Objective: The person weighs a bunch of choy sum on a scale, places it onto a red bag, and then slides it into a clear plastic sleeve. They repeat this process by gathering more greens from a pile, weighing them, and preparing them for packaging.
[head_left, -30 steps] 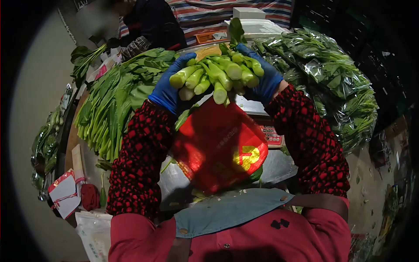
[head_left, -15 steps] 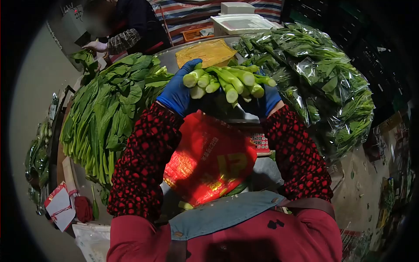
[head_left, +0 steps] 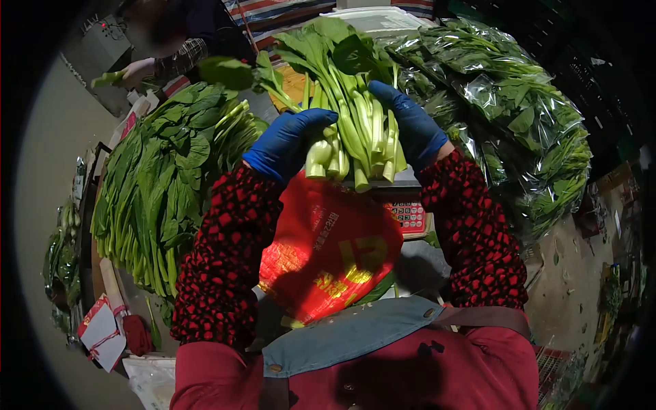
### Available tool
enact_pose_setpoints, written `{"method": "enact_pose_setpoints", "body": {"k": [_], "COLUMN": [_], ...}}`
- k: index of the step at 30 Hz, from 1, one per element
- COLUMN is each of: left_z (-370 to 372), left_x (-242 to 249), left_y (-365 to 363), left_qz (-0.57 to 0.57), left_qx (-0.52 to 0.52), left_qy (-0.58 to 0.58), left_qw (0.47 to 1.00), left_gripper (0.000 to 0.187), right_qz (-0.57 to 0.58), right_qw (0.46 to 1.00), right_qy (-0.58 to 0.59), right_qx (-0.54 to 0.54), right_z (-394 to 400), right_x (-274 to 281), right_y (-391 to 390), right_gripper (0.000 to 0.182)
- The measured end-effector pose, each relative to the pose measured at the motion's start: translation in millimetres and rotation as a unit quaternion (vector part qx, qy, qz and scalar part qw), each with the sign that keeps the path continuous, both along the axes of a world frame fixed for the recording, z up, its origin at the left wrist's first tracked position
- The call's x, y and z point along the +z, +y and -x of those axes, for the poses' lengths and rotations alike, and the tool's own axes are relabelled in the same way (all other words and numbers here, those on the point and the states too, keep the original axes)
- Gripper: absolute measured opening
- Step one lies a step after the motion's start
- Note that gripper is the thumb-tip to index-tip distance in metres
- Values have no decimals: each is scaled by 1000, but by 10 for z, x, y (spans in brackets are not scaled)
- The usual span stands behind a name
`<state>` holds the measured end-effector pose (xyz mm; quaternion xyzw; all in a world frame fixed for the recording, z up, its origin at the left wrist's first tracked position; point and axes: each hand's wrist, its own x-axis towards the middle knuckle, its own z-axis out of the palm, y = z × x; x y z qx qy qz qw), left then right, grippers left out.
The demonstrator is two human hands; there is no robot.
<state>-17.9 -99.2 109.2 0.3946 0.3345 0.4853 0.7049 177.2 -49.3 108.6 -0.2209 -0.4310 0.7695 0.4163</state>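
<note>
A bunch of leafy green vegetables (head_left: 355,119) is held between my two blue-gloved hands, its cut stems toward me and its leaves pointing away. My left hand (head_left: 287,140) wraps the left side of the bunch, thumb across the stems. On the right side my right hand (head_left: 410,123) grips it, palm inward. Below the stems lie a red plastic bag (head_left: 328,253) and a scale with a red keypad (head_left: 408,217). Part of a yellow sheet (head_left: 292,83) shows behind the bunch.
Loose greens (head_left: 157,178) are heaped at the left. Plastic-wrapped greens (head_left: 519,123) are piled at the right. Across the table, at the upper left, a co-worker's gloved hand (head_left: 139,71) holds a green stem. A white foam box (head_left: 376,20) stands at the back.
The bunch has tipped, so its leaves now show and its cut ends point down toward me. Both hands have turned with it. The co-worker's hand has moved left.
</note>
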Motion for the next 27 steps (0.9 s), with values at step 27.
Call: {"method": "enact_pose_setpoints", "body": {"k": [27], "left_z": [-349], "left_x": [-1209], "left_y": [406], "left_qz": [-68], "left_qx": [213], "left_qy": [229], "left_qw": [947], "left_gripper": [51], "right_qz": [10], "right_qw": [962], "right_qy": [-272], "right_qx": [-29], "right_z": [-76], "right_x": [-1066], "right_y": [588], "right_gripper": [15]}}
